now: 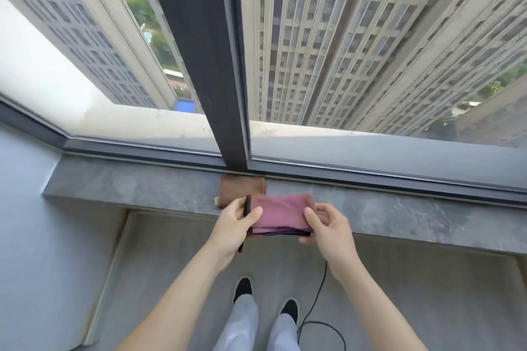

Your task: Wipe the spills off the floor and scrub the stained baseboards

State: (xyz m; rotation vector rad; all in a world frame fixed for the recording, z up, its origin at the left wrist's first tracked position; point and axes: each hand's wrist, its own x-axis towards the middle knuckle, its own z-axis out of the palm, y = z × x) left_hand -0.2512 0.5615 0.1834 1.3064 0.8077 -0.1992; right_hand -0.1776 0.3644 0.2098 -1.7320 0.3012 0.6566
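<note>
Grey stone sill (119, 185) under a tall window: both hands hold a folded pink cloth (281, 212) just above its front edge.

Left hand (238, 221) pinches the cloth's left end, thumb on top, with a thin dark strip, perhaps a second cloth's edge, standing by the thumb; right hand (325, 226) pinches the right end with thumb and fingertips, the other fingers loosely curled. To ready it well, keep the folds square so a flat pad meets the floor (413, 293), and shift to one firm grip before crouching. It looks soft, thin, dry and layered, darker fabric showing underneath. A brown cloth (242, 186) lies folded on the sill behind it, against the frame.
</note>
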